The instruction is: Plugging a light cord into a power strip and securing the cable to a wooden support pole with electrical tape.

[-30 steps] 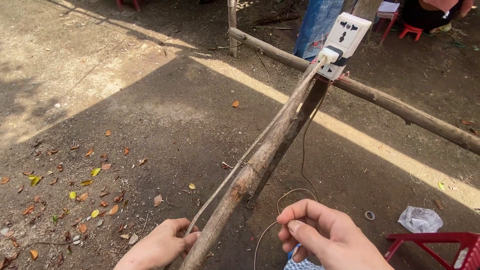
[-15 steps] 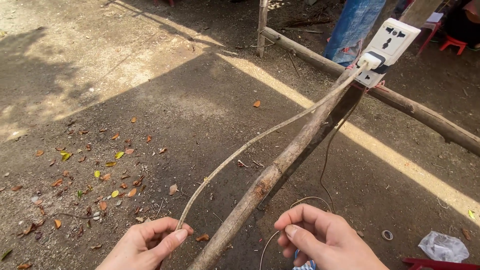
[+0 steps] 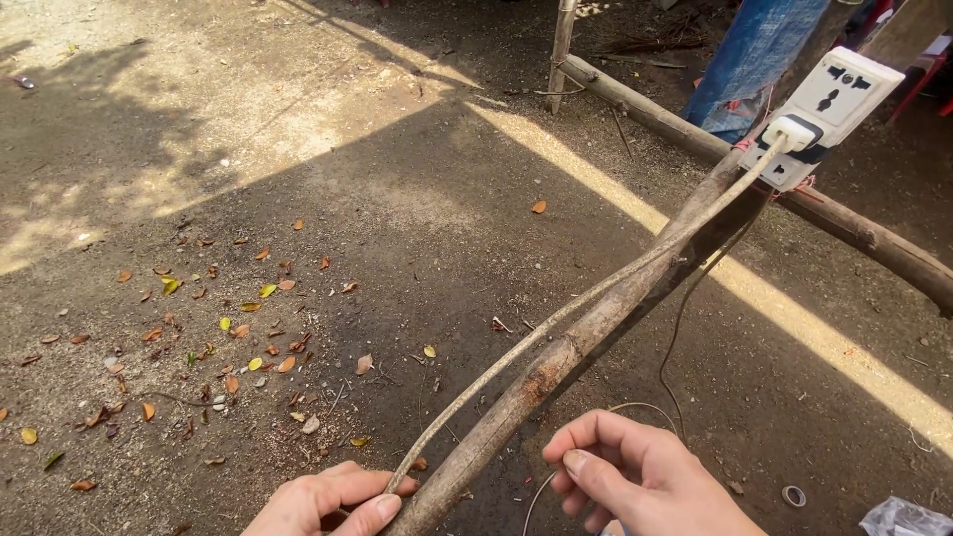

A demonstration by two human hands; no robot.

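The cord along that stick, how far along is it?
Done: the white socket block sits tied at the top of the wooden stick, with a plug in it. In hand: the left hand pinches the pale cord, which bows off the stick; the right hand fingers a thin wire. Left: no ties show along the stick's length.

Open ground (image 3: 328,199) lies wide from 9 to 12 o'clock, carrying only scattered dry leaves (image 3: 228,337) (flat, no hindrance to a hand). A slanted wooden pole (image 3: 586,342) cuts the way from 6 toward 2 o'clock, with a pale cable (image 3: 556,318) stretched just above it. At 2 o'clock a white socket block (image 3: 819,114) and a crossing pole (image 3: 874,238) close off that side. A thin wire (image 3: 680,328) dangles beside the slanted pole.
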